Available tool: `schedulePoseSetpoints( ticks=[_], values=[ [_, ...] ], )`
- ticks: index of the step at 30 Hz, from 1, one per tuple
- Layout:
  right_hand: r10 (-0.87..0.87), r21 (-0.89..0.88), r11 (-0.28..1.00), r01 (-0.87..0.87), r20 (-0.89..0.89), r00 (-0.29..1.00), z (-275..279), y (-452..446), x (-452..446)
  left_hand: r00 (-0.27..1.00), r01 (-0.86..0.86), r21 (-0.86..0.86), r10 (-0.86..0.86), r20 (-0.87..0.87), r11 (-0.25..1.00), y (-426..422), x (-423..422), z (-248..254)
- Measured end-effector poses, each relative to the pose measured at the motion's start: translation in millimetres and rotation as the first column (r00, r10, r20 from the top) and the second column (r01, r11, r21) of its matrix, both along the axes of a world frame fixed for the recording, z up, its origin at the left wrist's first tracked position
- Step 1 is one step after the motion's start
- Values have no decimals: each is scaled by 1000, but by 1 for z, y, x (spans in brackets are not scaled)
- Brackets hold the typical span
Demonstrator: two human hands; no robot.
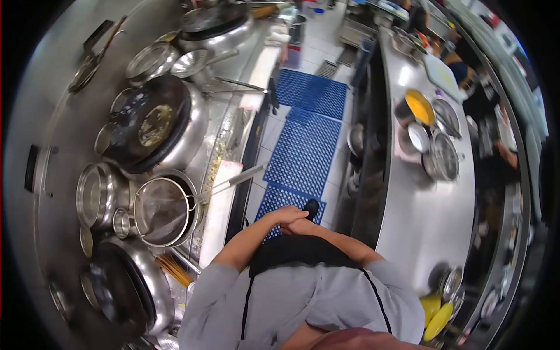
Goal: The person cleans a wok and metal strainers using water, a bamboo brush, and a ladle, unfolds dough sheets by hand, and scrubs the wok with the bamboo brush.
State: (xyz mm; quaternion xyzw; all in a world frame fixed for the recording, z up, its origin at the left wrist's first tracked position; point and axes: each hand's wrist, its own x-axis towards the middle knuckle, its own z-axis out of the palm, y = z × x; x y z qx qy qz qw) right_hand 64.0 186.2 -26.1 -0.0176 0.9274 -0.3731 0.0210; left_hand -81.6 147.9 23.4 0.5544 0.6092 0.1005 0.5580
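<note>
My left hand [290,214] and my right hand [298,226] are clasped together in front of my waist, fingers closed over each other. No tool shows in either one, and some fingers are hidden in the overlap. Just below them is a black apron [297,251] over a grey shirt. The tip of a black shoe [312,207] shows beyond the hands. To the left, a large round strainer [162,211] rests over a pot, its handle [239,178] reaching out over the counter edge, apart from my hands.
Along the left range sit a large dark wok [131,125] with food residue and a second wok [111,286]. Blue perforated mats [303,151] cover the aisle floor. The right steel counter [417,233] bears a pot of yellow liquid [419,108] and metal bowls. People work beyond it.
</note>
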Motion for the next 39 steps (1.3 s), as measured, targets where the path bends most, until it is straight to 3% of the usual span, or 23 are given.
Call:
schedulePoseSetpoints(
  ticks=[1, 4, 6, 7, 9, 12, 13, 16, 17, 20, 26, 27, 30, 32, 34, 36, 39],
  values=[
    [-5, 25, 1000, 5, 4, 1000, 8, 19, -6, 998, 55, 150, -53, -21, 987, 18, -5, -21],
    [-5, 110, 994, 4, 14, 1000, 30, 78, -17, 996, 16, 62, -10, -93, 998, 78, -6, 29],
    [-3, 169, 986, -1, 23, 1000, 43, 113, -18, 994, 19, 58, -13, -106, 998, 116, -2, 22],
    [-55, 148, 986, 79, -157, 986, 48, 124, -12, 993, 28, 46, -22, -119, 999, 132, 1, 19],
    [-46, 125, 990, 60, -114, 992, 50, 151, -5, 993, 27, 99, -16, -114, 995, 154, 7, 12],
    [-25, 68, 997, 24, 17, 1000, 51, 188, 1, 997, 21, -53, -25, -71, 998, 175, 5, 49],
    [-20, 49, 999, 17, 69, 997, 51, 200, 2, 999, 5, -165, -11, -35, 986, 192, 10, -20],
    [-9, -1, 1000, 9, 219, 976, 47, 231, 6, 996, 29, -301, -54, -74, 953, 215, 8, -15],
    [-7, -13, 1000, 10, 265, 964, 45, 241, 6, 985, 49, -183, -77, -152, 982, 214, 4, 34],
    [-8, -31, 999, 21, 369, 929, 44, 268, 3, 988, 92, -119, -106, -111, 989, 226, -7, 37],
    [-7, -27, 999, 24, 492, 870, 47, 307, -18, 996, 82, -279, -91, -17, 957, 306, -33, -27],
    [-2, -26, 1000, 18, 509, 861, 47, 313, -21, 996, 89, -286, -90, 10, 954, 314, -45, -12],
    [-1, -17, 1000, 13, 550, 835, 50, 333, -33, 1000, 2, -310, -8, -19, 951, 295, -83, 149],
    [-6, -14, 1000, 17, 571, 821, 56, 343, -41, 991, 107, -271, -125, -48, 957, 316, -95, 114],
    [-6, -15, 1000, 18, 588, 809, 56, 353, -52, 993, 86, -266, -103, -51, 960, 323, -109, 99],
    [7, -18, 1000, 5, 600, 800, 55, 364, -63, 997, -77, -282, 76, -14, 956, 326, -119, 94],
    [58, -40, 998, -43, 614, 787, 56, 377, -86, 957, 184, -90, -200, -211, 979, 359, -120, 9]
  ],
)
